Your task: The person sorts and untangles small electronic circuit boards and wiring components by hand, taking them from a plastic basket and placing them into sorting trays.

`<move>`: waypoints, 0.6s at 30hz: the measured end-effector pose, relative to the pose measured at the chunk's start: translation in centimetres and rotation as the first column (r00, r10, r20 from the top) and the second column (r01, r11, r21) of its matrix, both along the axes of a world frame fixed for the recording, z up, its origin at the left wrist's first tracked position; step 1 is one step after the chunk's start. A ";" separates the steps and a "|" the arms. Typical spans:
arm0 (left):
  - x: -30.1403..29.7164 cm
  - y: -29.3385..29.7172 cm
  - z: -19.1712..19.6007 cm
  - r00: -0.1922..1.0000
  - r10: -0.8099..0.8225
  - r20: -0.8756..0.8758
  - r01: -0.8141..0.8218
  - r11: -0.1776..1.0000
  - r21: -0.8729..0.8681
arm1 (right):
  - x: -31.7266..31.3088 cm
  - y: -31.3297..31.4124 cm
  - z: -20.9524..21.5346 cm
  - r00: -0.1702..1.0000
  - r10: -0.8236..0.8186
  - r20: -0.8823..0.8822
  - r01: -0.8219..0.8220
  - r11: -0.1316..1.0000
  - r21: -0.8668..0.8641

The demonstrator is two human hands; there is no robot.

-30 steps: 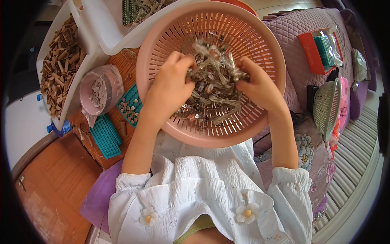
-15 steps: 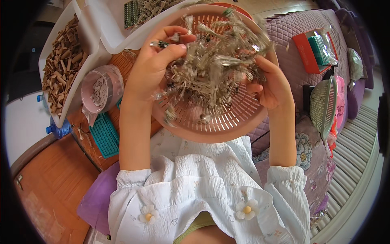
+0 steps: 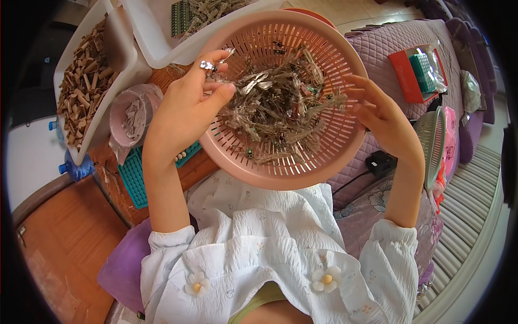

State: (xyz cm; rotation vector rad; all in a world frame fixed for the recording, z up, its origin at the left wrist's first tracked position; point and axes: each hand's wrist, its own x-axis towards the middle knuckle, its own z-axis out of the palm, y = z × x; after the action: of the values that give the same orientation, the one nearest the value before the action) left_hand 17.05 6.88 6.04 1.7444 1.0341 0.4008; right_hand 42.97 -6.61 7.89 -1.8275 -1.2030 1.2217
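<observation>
My left hand [image 3: 186, 108] is raised over the left rim of the pink basket [image 3: 329, 156], fingers curled in a loose grip that pinches a few small shiny metal bits [image 3: 208, 65] between thumb and fingertips. My right hand [image 3: 386, 121] is at the basket's right rim with its fingers spread open, its grip closed on nothing that I can see; whether the palm touches the rim I cannot tell. The basket sits in front of my chest, and a tangled heap of grey metal scraps [image 3: 278, 105] fills its middle. Beyond its left rim, on the wooden tabletop [image 3: 178, 170], lie a teal grid tray [image 3: 135, 173], a small pink bowl [image 3: 132, 116] lined with a bag of scraps, and a white tub [image 3: 116, 48] of brown sticks. To the right, on the quilted purple sofa [image 3: 388, 48], sits a red box [image 3: 404, 73].
</observation>
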 end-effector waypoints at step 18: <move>-0.2 -2.1 1.2 0.932 -0.243 -0.270 0.299 0.935 0.191 | -1.5 0.5 -0.9 0.861 0.250 0.442 -0.246 0.967 -0.068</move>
State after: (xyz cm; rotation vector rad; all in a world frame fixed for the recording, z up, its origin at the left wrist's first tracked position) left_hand 16.85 4.81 7.21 2.1552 0.9214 0.1343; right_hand 41.51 -6.11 6.96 -2.0804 -1.7355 0.9565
